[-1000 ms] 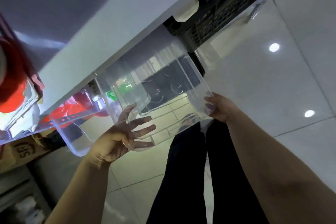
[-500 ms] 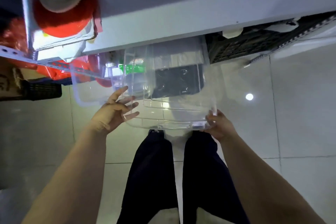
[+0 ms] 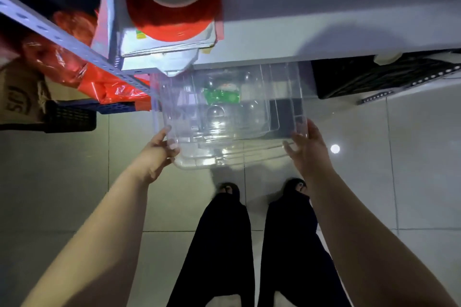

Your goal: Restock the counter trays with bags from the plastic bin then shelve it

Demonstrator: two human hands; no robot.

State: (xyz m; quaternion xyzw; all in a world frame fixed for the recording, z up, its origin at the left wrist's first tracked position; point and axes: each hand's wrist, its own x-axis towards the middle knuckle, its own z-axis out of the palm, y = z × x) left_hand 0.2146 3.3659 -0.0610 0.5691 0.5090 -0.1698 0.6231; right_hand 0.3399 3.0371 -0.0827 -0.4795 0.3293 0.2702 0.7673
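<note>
Looking like the final step: plastic bin [image 3: 224, 117] is showing no bags inside, so I'm guessing restocking is done and only shelving is left. Both grips are clamping it, left hand [image 3: 157, 154] on the near-left corner and right hand [image 3: 309, 154] on the near-right. Bin is hanging above the floor [image 3: 62, 169], far end tucking under the white worktop [image 3: 324, 20] beside the black crate [image 3: 374, 77]. Green label is showing through its walls; can't tell if inside or behind
</note>
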